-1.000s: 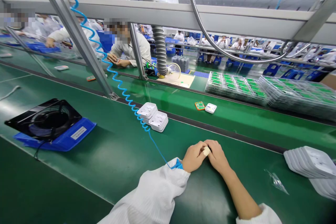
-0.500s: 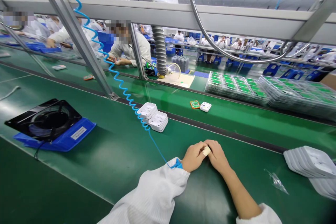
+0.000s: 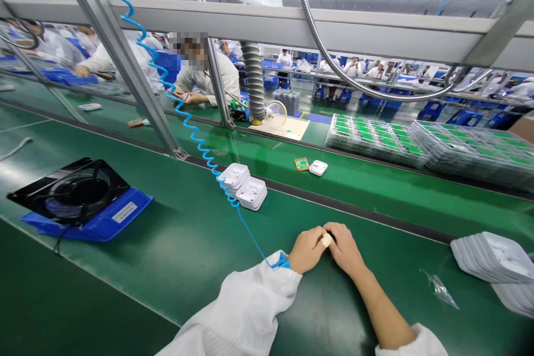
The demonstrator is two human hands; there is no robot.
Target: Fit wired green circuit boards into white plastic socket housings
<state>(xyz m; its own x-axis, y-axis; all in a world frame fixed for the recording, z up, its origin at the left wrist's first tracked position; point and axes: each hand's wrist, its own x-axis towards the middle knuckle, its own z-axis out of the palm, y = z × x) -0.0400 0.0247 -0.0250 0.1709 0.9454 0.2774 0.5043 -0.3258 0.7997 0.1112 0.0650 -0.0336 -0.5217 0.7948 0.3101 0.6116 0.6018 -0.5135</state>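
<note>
My left hand (image 3: 307,249) and my right hand (image 3: 344,247) rest together on the green bench, fingertips meeting. The fingers of both are curled downward and closed; whatever lies under or between them, if anything, is hidden. A cream-coloured wrap (image 3: 326,240) covers the left thumb tip. Around the left wrist is a blue band (image 3: 282,260) joined to a coiled blue cord (image 3: 199,143). Two stacks of white square plastic covers (image 3: 251,191) stand beyond the left hand. To the right of the right hand lies a small clear plastic bag (image 3: 441,291).
A green conveyor belt carries an orange-framed circuit board (image 3: 302,164) and a white cover (image 3: 318,168). Trays of green boards (image 3: 375,136) stand beyond it. A black fan (image 3: 79,189) sits on a blue bin at left. More white covers (image 3: 496,258) are stacked right. Co-workers sit opposite.
The orange-framed board and white cover on the belt have shifted left, as have the pieces farther along it. My hands have stayed in place.
</note>
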